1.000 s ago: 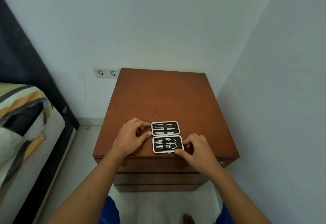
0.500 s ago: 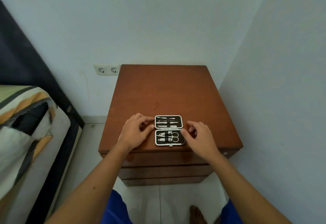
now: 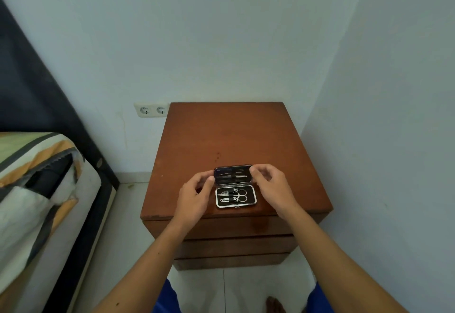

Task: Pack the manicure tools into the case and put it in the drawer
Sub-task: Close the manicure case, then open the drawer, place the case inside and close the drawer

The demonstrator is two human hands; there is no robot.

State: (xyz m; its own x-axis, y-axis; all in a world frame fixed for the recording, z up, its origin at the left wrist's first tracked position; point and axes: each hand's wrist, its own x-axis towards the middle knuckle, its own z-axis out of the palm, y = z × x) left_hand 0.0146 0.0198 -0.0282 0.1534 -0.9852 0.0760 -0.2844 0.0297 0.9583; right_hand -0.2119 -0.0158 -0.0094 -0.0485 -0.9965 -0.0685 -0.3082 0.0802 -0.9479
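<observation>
One small black manicure case with a silver metal rim (image 3: 235, 187) lies open near the front edge of one reddish-brown wooden nightstand (image 3: 229, 138). The case has two halves. The near half (image 3: 235, 197) lies flat on the wood, and its metal tools (image 3: 232, 195) sit strapped in place, among them a pair of small scissors with two round finger loops (image 3: 242, 195); the rest are too small to count with certainty. The far half (image 3: 233, 174) is tilted up off the surface, and the slim tools in it appear only as faint, blurred lines.

Two bare hands work at that raised half. The left hand (image 3: 194, 195) reaches in from the left, fingers curled, with its thumb and forefinger pinched on the left edge of the far half. The right hand (image 3: 272, 184) comes in from the right, wrist bent, its thumb and fingertips clasping the right edge of the same half. Both forearms stretch forward from the lower corners of the view.

The nightstand front shows three stacked drawer fronts (image 3: 234, 246), all closed. One white double wall socket (image 3: 152, 110) sits on the wall just left of the nightstand. One bed with a striped cover of white, orange and grey (image 3: 32, 189) stands to the left, well apart from the case.
</observation>
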